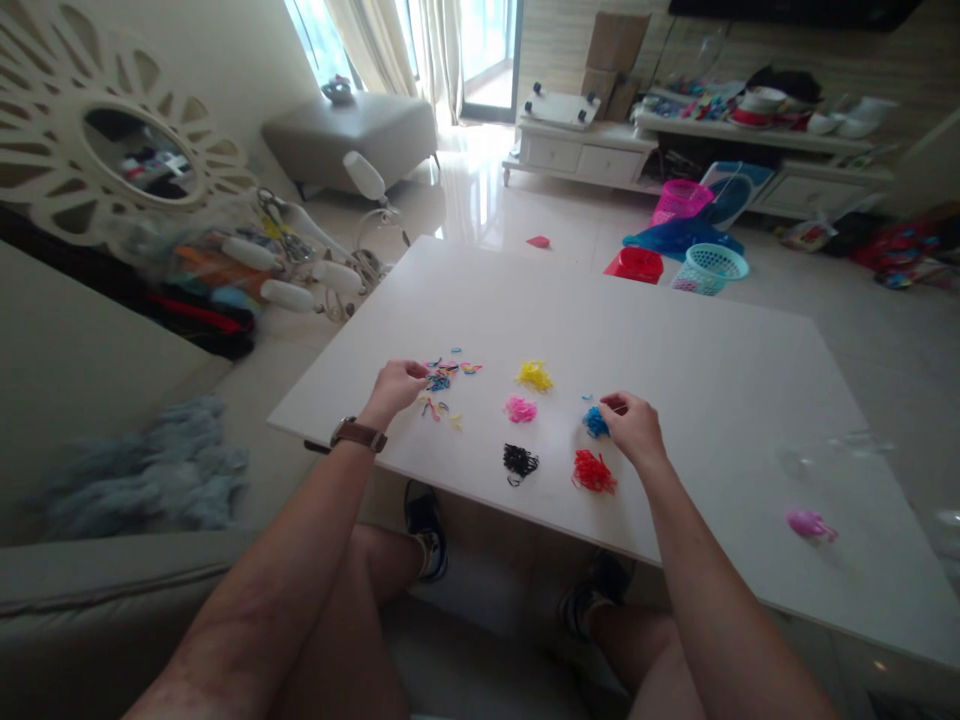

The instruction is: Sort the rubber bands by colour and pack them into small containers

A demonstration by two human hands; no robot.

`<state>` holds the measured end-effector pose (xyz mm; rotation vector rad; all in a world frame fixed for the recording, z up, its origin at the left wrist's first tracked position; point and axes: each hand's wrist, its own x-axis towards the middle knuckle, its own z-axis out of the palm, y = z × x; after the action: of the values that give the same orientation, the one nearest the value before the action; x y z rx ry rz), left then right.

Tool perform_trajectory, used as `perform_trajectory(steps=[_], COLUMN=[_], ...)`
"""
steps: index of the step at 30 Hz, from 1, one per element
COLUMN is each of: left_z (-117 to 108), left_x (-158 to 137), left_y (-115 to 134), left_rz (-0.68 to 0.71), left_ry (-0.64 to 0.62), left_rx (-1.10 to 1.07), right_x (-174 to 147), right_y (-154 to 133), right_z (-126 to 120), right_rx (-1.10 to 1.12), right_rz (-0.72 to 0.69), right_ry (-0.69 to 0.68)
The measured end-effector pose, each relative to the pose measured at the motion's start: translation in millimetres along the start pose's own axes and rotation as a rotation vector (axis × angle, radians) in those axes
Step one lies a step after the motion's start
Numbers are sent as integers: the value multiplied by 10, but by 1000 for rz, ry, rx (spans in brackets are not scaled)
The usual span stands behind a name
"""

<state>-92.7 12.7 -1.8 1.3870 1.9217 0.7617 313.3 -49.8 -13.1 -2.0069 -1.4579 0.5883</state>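
Sorting by colour, it seems — left hand (400,388) at the mixed pile (440,380), right hand (636,425) by the blue pile (595,423), either's grip unclear; next probably calls for one light pick.

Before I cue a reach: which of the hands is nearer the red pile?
Right. The right hand is just beyond the red pile, at the blue pile; the left hand is well off to its left, at the mixed-colour pile.
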Motion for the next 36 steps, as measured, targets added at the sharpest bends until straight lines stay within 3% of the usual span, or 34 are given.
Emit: perform_trajectory(steps=[6,10,15,22,31,36], left_z=[240,335,288,159,205,323], left_x=[97,85,91,131,116,95], left_y=[-190,-262,-220,-116,-74,-85], left_rz=[106,193,142,130,103,-97], left_ry=[-125,-129,-128,-167,-153,-276], left_rx=[166,324,412,291,110,-328], right_x=[35,70,76,-12,-27,5], right_y=[19,13,-32,-46,10,-24], right_z=[-8,15,26,-43,-44,-16], right_rx=[-18,-13,-2,-7,-3,-6], right_rz=[20,6,-8,-32,-65,-84], right_ry=[-28,-40,-62,-79,-91,-92])
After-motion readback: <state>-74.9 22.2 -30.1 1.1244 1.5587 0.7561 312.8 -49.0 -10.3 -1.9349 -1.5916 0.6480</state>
